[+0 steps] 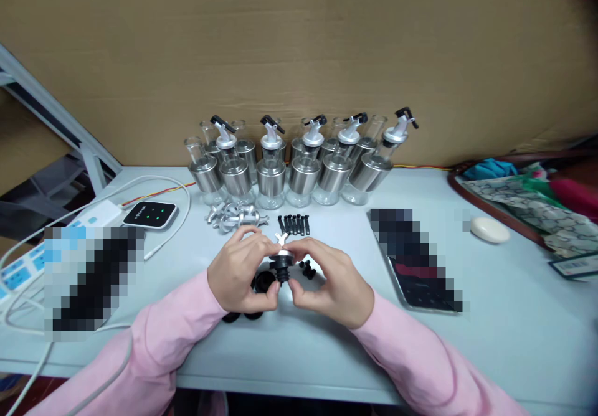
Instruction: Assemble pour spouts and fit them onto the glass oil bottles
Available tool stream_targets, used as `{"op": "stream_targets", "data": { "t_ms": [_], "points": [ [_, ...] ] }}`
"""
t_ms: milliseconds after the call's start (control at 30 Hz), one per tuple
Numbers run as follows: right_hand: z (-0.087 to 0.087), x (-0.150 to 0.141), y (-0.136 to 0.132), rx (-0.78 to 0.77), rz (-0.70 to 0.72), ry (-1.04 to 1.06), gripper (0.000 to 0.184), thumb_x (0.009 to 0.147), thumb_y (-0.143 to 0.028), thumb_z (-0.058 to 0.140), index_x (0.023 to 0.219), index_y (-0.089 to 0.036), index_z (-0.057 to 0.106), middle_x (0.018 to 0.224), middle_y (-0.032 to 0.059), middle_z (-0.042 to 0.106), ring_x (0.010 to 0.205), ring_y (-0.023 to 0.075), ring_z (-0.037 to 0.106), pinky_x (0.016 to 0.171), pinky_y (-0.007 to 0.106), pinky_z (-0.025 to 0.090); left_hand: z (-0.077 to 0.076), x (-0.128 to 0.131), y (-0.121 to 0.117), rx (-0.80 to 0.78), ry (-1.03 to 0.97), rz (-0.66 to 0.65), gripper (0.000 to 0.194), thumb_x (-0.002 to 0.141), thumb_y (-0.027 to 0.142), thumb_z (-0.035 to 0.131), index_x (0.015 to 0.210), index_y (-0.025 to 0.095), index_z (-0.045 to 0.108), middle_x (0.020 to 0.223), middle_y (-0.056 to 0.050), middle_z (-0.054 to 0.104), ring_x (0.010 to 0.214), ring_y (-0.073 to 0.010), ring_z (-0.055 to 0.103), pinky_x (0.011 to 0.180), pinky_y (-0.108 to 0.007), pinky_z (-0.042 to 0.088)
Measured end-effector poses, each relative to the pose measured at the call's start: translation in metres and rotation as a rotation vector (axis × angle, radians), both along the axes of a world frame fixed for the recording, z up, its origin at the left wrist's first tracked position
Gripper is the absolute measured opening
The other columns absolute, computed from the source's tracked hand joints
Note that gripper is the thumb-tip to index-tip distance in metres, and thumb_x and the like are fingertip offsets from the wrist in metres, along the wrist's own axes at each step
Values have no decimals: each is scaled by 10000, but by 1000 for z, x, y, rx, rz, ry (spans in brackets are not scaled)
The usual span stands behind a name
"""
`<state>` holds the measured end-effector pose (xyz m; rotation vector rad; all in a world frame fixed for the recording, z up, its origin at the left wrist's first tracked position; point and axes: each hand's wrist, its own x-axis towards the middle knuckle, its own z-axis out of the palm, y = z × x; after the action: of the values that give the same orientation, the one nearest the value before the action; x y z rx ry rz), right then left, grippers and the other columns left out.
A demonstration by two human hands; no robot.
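Note:
Between my two hands is a bottle pourer (282, 265), with a silver spout at the top and a black ribbed stopper pointing down. The fingers and thumb of my left hand (245, 266) close on it from the left. From the other side my right hand (329, 279) pinches it too, thumb near the stopper's lower end. Black round parts (265, 281) lie partly hidden under my left hand. Small black pieces (307, 269) sit just beyond my right thumb. Farther back are a pile of silver spout parts (236, 217) and a row of black levers (294, 224).
Several glass bottles with steel sleeves (271, 176) stand along the cardboard wall (299, 48), some topped with pourers. A power strip (28, 266), cables and a small black device (150, 214) lie left. To the right are a phone-like object (420, 279), a white oval object (489, 230) and cloth (527, 198).

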<state>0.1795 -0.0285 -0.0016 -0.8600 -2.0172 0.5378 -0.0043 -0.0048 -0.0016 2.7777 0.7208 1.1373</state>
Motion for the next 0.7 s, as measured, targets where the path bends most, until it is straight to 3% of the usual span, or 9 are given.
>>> {"op": "stream_targets", "data": {
  "t_ms": [333,700],
  "points": [
    [-2,1,-2,-58,17,-17,278,631,-95,543,903,-157,538,681,-13,516,626,126,528,604,236,445,1,2,-1,-20,-8,-9,204,668,195,467,871,171,454,642,10,579,545,-129,549,764,-405,464],
    [-2,1,-2,-25,4,-40,294,650,-83,504,932,-159,541,647,-34,441,551,107,452,541,222,406,-8,3,2,-48,-82,-61,236,707,192,513,933,155,459,680,-23,529,643,-160,522,611,-315,482]
  ]
}}
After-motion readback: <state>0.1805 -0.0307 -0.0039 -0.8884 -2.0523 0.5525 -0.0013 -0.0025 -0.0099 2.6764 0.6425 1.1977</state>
